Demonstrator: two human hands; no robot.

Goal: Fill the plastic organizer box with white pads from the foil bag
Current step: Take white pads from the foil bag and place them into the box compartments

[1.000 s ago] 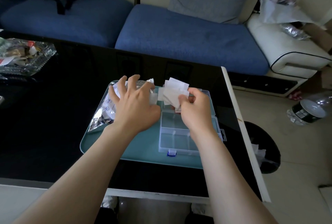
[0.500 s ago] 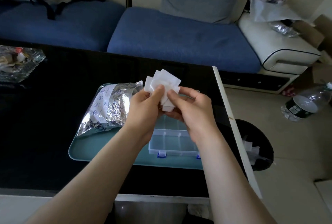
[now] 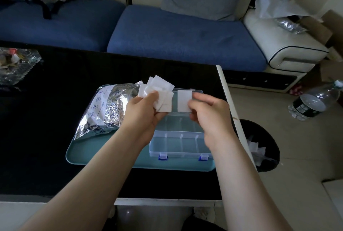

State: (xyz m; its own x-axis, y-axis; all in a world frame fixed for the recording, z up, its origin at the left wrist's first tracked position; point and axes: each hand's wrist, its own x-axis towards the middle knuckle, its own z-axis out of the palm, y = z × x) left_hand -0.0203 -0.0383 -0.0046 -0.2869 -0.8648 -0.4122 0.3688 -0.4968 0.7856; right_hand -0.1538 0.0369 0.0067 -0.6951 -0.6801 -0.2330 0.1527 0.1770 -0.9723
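Two hands raised side by side over the teal tray (image 3: 104, 154), forearms reaching in from the near edge. Left hand (image 3: 146, 108): fingers curled round a loose fan of white pads (image 3: 159, 89), thumb pressed on top. Right hand (image 3: 209, 114): a single pad (image 3: 184, 101) pinched upright between thumb and fingertips, just apart from the fan. Below the wrists, the clear plastic organizer box (image 3: 178, 143), lid thrown back, dividers of the near row showing, far row partly hidden behind the hands. Foil bag (image 3: 109, 108) slumped on the tray's left half, mouth toward the pads. Box close to the tray's right and near rims. Tray close to the right edge of the glossy black table (image 3: 46, 119), with a broad stretch of dark top leftward to a glass dish (image 3: 16, 63). Beyond, a blue sofa (image 3: 176, 36). On the floor at right, a dark bin (image 3: 263, 145) and a plastic bottle (image 3: 313, 101).
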